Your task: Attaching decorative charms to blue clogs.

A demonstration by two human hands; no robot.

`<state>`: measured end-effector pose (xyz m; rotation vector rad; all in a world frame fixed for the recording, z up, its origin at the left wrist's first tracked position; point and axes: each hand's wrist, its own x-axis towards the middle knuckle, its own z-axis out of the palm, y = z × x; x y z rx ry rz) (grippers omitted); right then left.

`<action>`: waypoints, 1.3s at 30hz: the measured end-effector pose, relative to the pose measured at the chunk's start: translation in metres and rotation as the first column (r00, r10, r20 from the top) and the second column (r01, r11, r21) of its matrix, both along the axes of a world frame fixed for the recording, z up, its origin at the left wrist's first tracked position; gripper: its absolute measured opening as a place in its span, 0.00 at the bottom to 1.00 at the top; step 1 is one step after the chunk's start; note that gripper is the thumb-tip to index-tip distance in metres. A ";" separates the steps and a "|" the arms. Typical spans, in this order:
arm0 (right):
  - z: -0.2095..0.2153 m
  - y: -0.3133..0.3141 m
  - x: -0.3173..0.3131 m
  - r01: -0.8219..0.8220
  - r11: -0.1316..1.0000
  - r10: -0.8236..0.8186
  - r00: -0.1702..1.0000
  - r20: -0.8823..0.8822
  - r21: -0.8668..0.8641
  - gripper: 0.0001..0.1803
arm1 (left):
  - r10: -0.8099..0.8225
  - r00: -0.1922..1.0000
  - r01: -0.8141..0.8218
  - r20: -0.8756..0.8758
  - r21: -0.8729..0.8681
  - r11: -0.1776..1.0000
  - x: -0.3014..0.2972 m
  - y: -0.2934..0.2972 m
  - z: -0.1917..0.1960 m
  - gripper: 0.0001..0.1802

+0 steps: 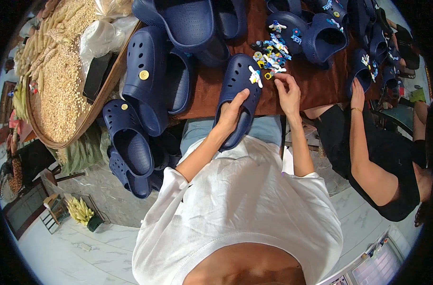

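A navy clog (237,76) with round holes is in my left hand (232,111), which grips it by the upper at its opening. The clog's toe points away from me and its heel rests near my lap. A white character charm (255,76) sits on its upper. Just right of the toe, my right hand (288,96) has its fingers bent and slightly apart, with nothing plainly between them. Close to those fingertips lies a small yellow charm (268,75), at the near edge of a pile of colourful shoe charms (272,58) on the brown tablecloth (204,102).
Navy clogs (142,71) are stacked at the left, some with yellow button charms. More decorated clogs (324,38) stand at the far right. A basket (64,144) of corn kernels is at far left. At right, a co-worker's hand (358,95) touches another clog.
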<state>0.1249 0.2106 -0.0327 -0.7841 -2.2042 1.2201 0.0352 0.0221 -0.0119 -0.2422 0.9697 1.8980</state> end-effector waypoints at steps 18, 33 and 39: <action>-0.010 -0.022 -0.007 -0.047 0.961 0.017 0.994 0.112 0.272 0.11 | -0.026 0.999 0.025 0.027 0.038 0.999 -0.004 0.002 0.000 0.23; 0.032 -0.066 -0.002 -0.016 1.000 0.015 0.998 -0.067 -0.023 0.07 | -0.012 0.999 0.011 0.031 0.036 0.999 -0.002 0.001 -0.009 0.18; 0.035 -0.063 0.003 -0.074 0.996 0.075 0.997 -0.008 0.053 0.07 | -0.024 0.999 0.023 0.046 0.028 0.999 -0.002 0.000 -0.013 0.20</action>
